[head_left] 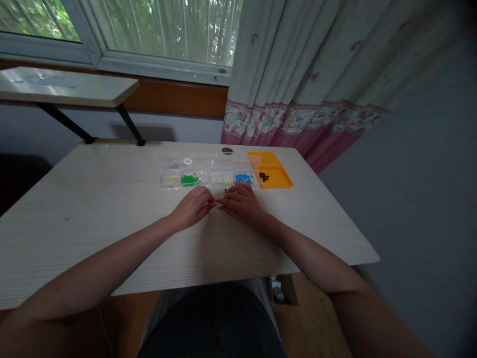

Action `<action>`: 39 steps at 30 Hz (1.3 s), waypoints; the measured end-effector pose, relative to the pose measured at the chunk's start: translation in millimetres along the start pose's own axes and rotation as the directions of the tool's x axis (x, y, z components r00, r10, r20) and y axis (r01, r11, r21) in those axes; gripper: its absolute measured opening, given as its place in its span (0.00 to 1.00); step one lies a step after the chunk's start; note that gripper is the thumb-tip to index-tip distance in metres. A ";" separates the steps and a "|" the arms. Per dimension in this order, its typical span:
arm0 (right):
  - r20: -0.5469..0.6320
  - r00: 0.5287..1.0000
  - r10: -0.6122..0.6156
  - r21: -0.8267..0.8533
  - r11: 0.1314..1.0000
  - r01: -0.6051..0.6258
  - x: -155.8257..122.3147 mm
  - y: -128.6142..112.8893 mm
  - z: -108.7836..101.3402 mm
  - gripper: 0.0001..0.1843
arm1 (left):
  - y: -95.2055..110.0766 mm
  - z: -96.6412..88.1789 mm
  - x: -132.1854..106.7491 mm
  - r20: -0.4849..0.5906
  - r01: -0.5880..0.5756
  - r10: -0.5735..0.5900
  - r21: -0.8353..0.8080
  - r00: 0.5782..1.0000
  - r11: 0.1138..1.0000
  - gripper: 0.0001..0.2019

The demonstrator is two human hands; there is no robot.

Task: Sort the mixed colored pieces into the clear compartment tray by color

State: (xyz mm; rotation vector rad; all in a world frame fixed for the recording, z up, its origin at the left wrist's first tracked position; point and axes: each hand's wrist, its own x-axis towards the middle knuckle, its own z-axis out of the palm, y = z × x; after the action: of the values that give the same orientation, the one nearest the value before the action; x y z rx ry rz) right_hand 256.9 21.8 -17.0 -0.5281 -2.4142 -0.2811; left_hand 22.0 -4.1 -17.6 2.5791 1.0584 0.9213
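Observation:
My left hand (194, 205) and my right hand (241, 203) meet fingertip to fingertip just above the table, both with fingers pinched. Whatever lies between the fingertips is too small to make out. Right behind them stands a row of clear plastic boxes (207, 174) with lids raised. From left to right they hold yellow pieces (172, 180), green pieces (190, 179), cream pieces (223, 179) and blue pieces (244, 178). At the right end an orange box (278, 178) lies open with dark brown pieces (264, 176) in it. A tiny dark bit shows beside my right fingers.
The pale wooden table (112, 209) carries everything. A brown round spot (227, 150) is near its back edge. A raised white shelf (70, 87) on black legs stands at the back left. Behind are a window and a curtain (298, 94); a wall (402, 184) is at the right.

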 end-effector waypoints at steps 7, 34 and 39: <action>-0.071 0.995 0.072 0.058 0.996 -0.068 1.5 -10.8 0.9 0.13 | 8.2 -2.0 3.0 -0.013 0.078 -0.081 -0.139 0.997 0.987 0.13; -0.025 0.988 0.150 0.027 0.988 -0.150 3.1 -8.1 -1.4 0.06 | 3.2 0.2 3.4 0.019 0.129 -0.128 -0.071 0.992 0.989 0.13; -0.035 0.943 0.330 -0.047 0.942 -0.332 -3.5 22.1 -9.7 0.07 | -1.8 -2.2 2.3 -0.008 0.159 -0.159 0.034 0.987 0.987 0.12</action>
State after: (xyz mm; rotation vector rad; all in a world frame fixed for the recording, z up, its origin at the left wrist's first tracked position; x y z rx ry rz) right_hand 274.3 37.4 -10.3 -0.9344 -2.2491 -0.2030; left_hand 20.9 -1.4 -15.6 2.4760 1.2711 0.8782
